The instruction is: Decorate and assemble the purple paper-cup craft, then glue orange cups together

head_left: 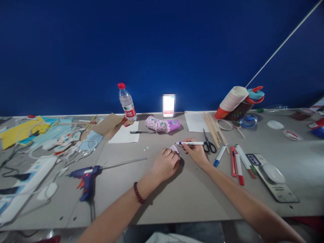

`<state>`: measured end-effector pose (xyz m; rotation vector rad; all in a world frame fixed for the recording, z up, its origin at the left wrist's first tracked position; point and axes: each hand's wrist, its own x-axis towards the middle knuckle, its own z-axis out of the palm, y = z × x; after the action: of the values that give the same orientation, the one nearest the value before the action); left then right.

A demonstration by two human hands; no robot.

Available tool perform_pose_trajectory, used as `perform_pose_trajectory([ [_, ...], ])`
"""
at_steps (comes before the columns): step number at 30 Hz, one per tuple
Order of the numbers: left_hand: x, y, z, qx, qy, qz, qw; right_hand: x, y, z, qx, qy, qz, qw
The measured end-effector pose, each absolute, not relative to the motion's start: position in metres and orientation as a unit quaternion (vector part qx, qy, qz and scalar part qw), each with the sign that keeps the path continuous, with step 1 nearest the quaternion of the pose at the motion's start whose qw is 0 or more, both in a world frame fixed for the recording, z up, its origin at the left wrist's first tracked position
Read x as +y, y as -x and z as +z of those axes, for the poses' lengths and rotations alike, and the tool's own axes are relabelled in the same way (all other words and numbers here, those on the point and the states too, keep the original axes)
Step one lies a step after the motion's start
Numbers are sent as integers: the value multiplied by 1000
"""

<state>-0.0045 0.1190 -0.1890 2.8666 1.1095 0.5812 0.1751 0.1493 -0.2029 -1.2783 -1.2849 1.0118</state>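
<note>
Near the middle of the table, my left hand (165,162) is closed on a small purple-and-white striped piece (174,148), mostly covered by the fingers. My right hand (196,152) grips a white marker (192,143) whose purple tip points left, just above and beside the striped piece. Whether the tip touches it I cannot tell. Behind both hands lie two paper cups (162,125) on their sides, joined end to end and covered in a purple scale pattern. Black-handled scissors (209,143) rest just right of my right hand.
A blue glue gun (87,175) with a long glue stick lies left, near a white power strip (27,185) and cables. A water bottle (127,103) stands behind. Rightward are wooden sticks (212,130), stacked cups (231,101), markers (219,156), a red cutter (233,161) and a phone (273,179).
</note>
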Motion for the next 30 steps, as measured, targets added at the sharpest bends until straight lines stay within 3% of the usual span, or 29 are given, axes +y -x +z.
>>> perform_pose_trajectory([
  [30, 107, -3, -189, 385, -909, 159, -5, 145, -175, -200, -636, 545, 293, 461],
])
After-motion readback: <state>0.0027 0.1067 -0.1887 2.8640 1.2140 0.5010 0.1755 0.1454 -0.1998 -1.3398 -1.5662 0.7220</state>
